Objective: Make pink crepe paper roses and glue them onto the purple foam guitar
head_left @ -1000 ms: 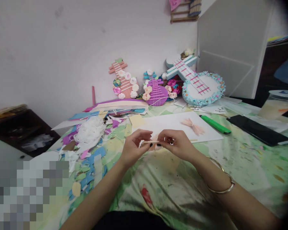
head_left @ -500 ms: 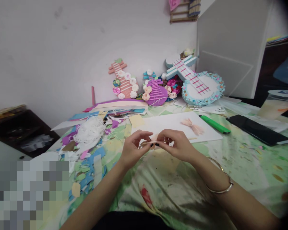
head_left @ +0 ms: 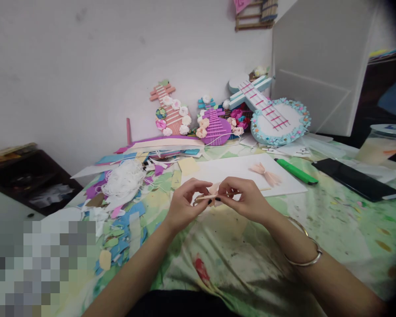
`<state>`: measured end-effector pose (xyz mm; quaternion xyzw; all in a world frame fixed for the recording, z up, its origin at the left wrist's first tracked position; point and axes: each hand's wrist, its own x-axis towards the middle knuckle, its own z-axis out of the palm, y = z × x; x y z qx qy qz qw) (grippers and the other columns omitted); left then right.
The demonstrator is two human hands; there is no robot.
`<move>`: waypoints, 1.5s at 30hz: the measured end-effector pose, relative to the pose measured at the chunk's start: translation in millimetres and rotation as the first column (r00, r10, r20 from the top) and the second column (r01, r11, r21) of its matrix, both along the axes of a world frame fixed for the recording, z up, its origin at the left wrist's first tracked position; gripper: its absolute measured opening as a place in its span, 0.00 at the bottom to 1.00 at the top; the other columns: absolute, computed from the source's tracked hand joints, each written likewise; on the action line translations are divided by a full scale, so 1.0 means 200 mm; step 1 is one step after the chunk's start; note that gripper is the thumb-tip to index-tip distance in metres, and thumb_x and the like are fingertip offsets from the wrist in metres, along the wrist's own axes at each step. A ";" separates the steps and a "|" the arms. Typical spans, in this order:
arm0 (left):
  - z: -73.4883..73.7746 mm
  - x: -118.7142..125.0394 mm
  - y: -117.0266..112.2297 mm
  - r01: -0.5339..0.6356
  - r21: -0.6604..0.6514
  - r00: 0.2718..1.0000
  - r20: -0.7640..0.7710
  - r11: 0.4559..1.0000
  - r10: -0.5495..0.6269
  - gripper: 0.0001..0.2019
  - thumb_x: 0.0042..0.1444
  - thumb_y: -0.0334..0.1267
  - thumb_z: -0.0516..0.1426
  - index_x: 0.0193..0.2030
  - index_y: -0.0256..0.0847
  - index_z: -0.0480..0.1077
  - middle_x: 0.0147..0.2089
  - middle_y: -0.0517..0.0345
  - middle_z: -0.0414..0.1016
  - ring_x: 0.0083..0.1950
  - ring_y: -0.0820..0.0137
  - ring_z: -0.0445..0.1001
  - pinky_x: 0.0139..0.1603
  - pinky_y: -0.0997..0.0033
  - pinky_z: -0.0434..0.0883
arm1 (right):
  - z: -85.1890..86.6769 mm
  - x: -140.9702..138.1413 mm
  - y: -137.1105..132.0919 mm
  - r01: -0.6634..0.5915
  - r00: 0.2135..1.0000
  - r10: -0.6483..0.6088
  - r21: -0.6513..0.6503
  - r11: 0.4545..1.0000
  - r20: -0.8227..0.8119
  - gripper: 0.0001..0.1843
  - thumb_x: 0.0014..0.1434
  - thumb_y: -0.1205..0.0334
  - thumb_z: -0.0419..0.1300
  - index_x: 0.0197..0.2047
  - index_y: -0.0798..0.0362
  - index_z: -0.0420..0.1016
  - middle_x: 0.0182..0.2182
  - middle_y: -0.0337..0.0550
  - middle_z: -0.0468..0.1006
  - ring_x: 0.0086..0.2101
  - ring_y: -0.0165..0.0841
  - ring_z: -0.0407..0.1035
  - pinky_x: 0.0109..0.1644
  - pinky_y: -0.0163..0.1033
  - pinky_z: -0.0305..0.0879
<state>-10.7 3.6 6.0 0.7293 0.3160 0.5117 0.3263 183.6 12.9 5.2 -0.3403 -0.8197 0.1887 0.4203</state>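
Note:
My left hand (head_left: pixel 185 204) and my right hand (head_left: pixel 246 199) meet just in front of a white sheet (head_left: pixel 224 167), both with fingers pinched. Between them is a thin wooden stick (head_left: pixel 203 197), lying nearly level, with a small piece of peach paper (head_left: pixel 214 189) around or against its middle. The fingertips partly cover both, so I cannot tell how the paper sits on the stick. On the sheet, beyond my right hand, lies a bundle of peach paper strips (head_left: pixel 265 173) gathered at its middle.
A green cutter knife (head_left: pixel 296 171) and a black phone (head_left: pixel 356 179) lie to the right. White string (head_left: pixel 123 179) and coloured scraps (head_left: pixel 119 240) spread at the left. Decorated model instruments (head_left: pixel 279 121) stand along the wall. A lidded cup (head_left: pixel 383 145) is at far right.
Both hands keep pinching the stick and paper, with small finger shifts. More of the stick and the peach paper shows between the fingertips now.

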 end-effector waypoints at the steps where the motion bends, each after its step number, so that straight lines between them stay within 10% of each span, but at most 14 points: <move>1: 0.00 0.00 0.00 -0.001 0.015 1.000 -0.010 1.000 0.001 0.13 0.49 0.31 0.61 0.43 0.38 0.72 0.34 0.54 0.71 0.37 0.68 0.71 0.42 0.67 0.69 | 0.00 0.00 0.00 0.002 1.000 -0.002 0.003 1.000 0.004 0.04 0.56 0.63 0.59 0.31 0.53 0.69 0.25 0.38 0.71 0.26 0.27 0.63 0.30 0.32 0.57; 16: -0.01 -0.01 0.01 -0.134 0.490 0.902 -0.299 0.861 0.311 0.08 0.52 0.32 0.58 0.40 0.42 0.74 0.31 0.54 0.78 0.38 0.64 0.70 0.45 0.61 0.66 | -0.06 -0.02 0.02 0.090 0.984 -0.124 0.248 0.965 0.127 0.04 0.58 0.64 0.57 0.32 0.52 0.66 0.28 0.40 0.74 0.31 0.30 0.66 0.34 0.34 0.56; 30: -0.03 -0.02 0.03 -0.209 0.349 0.862 -0.375 0.914 0.340 0.11 0.57 0.36 0.55 0.47 0.39 0.67 0.34 0.55 0.75 0.40 0.66 0.72 0.43 0.65 0.66 | -0.08 -0.04 0.02 0.063 0.980 -0.119 0.317 0.946 0.162 0.02 0.58 0.65 0.57 0.34 0.52 0.67 0.29 0.39 0.74 0.31 0.29 0.66 0.34 0.33 0.56; 45: -0.02 -0.02 0.03 -0.288 0.240 0.890 -0.289 0.927 0.352 0.04 0.54 0.35 0.58 0.30 0.39 0.72 0.30 0.58 0.76 0.34 0.71 0.73 0.37 0.71 0.67 | -0.06 -0.04 0.02 0.000 0.980 -0.065 0.319 0.948 0.191 0.06 0.59 0.67 0.55 0.37 0.52 0.73 0.30 0.41 0.75 0.32 0.28 0.68 0.35 0.33 0.59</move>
